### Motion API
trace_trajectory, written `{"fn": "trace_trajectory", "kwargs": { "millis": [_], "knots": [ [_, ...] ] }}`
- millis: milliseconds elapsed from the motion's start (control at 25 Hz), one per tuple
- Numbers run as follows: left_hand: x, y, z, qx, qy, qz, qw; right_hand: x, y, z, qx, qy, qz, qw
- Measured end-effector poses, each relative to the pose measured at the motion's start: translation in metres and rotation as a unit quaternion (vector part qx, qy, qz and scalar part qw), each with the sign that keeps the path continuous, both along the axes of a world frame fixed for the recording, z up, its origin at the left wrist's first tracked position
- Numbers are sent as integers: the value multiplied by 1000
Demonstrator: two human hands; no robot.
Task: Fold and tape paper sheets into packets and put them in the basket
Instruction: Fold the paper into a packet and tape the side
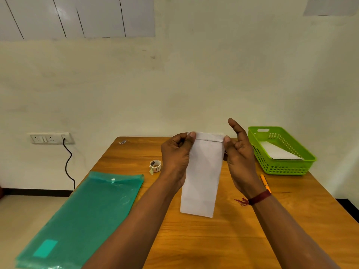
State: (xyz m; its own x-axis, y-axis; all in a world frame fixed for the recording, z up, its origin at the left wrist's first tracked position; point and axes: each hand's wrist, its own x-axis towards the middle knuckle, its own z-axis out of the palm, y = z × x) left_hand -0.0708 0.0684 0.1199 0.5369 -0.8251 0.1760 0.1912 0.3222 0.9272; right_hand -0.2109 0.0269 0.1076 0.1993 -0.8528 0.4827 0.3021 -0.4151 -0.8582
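Observation:
A long white folded paper packet [202, 177] hangs upright above the wooden table [233, 239], its top edge turned over in a narrow flap. My left hand [176, 154] pinches the flap's left corner between thumb and curled fingers. My right hand [240, 152] pinches the right corner, its forefinger sticking up. A small roll of tape [155, 166] lies on the table just left of my left hand. The green plastic basket [308, 162] stands at the far right with a white folded packet [279, 152] inside.
A teal plastic document folder [83, 220] covers the table's left side and overhangs its edge. An orange pen [265, 182] lies near my right wrist. A wall socket with a black cable [68, 164] is at the left, beyond the table.

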Motion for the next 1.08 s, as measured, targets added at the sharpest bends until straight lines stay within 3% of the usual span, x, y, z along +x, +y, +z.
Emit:
{"fn": "trace_trajectory", "kwargs": {
  "millis": [160,320,480,600,760,960,1080],
  "knots": [
    [4,-1,1,-23,69,-9,997,-7,13,-15,27,38,23,999],
    [8,-3,-2,-35,117,-23,992,-15,22,-39,36,149,5,988],
    [18,4,-10,-41,120,-93,988,-27,15,-50,15,153,-48,987],
    [33,11,-16,21,33,-131,991,-38,5,-54,-52,201,-110,972],
    [56,14,-25,141,-123,-125,974,-45,-1,-64,-180,282,-181,925],
    [67,20,-59,236,37,-135,962,-41,4,-109,-279,368,-170,870],
    [72,22,-85,301,20,-102,948,-32,16,-136,-291,437,-167,835]
  ]
}}
